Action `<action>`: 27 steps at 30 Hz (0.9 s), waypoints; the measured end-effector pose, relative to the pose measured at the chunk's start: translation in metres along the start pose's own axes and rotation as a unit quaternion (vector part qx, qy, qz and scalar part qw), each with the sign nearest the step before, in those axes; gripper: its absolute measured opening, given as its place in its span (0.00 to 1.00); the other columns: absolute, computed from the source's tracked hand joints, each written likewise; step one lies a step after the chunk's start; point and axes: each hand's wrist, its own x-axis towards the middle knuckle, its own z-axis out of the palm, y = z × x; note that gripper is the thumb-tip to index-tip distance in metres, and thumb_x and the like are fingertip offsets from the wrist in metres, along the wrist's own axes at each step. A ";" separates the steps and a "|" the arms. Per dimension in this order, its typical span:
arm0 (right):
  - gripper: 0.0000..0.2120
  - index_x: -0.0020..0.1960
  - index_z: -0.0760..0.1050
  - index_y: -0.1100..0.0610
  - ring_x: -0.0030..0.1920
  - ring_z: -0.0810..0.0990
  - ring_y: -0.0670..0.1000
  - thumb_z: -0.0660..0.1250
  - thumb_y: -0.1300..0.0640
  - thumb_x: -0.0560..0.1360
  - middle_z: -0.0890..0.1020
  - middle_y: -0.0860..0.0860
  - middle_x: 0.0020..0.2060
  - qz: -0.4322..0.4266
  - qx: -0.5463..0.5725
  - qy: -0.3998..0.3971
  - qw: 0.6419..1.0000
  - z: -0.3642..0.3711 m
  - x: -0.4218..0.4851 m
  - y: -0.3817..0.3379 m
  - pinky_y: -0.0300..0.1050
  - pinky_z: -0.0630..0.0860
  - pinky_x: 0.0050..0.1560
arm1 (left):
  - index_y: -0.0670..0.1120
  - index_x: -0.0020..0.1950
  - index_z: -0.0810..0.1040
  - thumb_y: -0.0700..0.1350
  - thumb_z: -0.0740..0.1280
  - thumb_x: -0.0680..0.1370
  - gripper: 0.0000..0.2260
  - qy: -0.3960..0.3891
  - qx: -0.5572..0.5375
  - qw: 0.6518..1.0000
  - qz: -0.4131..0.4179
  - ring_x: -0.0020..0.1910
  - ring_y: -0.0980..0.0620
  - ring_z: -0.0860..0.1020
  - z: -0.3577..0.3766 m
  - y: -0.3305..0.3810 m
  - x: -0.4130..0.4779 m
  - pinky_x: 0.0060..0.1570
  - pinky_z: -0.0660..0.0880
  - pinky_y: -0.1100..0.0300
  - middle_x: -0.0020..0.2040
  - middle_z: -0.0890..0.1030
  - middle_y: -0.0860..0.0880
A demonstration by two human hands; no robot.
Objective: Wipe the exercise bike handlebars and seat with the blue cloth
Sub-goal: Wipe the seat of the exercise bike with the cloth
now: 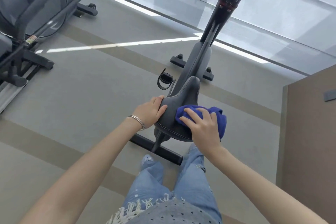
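The exercise bike's black seat [179, 104] is in the middle of the view, its narrow nose pointing away from me. My left hand [150, 111] grips the seat's left edge, fingers curled over the rim and thumb on top. A bunched blue cloth [218, 116] lies on the seat's right rear part. My right hand [201, 123] presses down on the cloth with spread fingers. The bike's frame post [227, 3] rises toward the top of the view. The handlebars are out of view.
Another exercise machine [27, 23] stands at the left. A glass wall [272, 14] runs behind the bike. A brown wall or cabinet [309, 132] is close on the right. The bike's rear foot bar [158, 148] lies by my feet, and a pedal [164, 80] sticks out left.
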 end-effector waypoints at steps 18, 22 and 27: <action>0.17 0.52 0.82 0.54 0.52 0.78 0.61 0.65 0.67 0.67 0.80 0.52 0.58 0.212 0.192 -0.002 0.958 0.007 0.019 0.049 0.57 0.74 0.52 | 0.48 0.73 0.57 0.57 0.48 0.81 0.23 0.005 0.004 1.000 0.022 0.61 0.41 0.74 0.002 -0.005 0.002 0.54 0.73 0.47 0.70 0.67 0.46; 0.18 0.52 0.82 0.54 0.51 0.79 0.61 0.71 0.67 0.65 0.80 0.52 0.59 0.194 0.180 -0.042 0.963 0.007 0.016 0.034 0.57 0.74 0.50 | 0.49 0.75 0.52 0.58 0.50 0.80 0.26 -0.014 -0.015 0.999 0.044 0.63 0.41 0.73 -0.003 -0.011 -0.001 0.58 0.72 0.47 0.73 0.65 0.46; 0.14 0.47 0.83 0.53 0.44 0.81 0.61 0.67 0.66 0.65 0.83 0.51 0.53 0.049 0.173 -0.056 0.982 -0.011 0.000 0.048 0.57 0.76 0.45 | 0.53 0.76 0.44 0.65 0.59 0.74 0.38 -0.061 -0.021 0.994 0.083 0.67 0.45 0.71 -0.011 -0.031 -0.014 0.63 0.71 0.47 0.76 0.59 0.49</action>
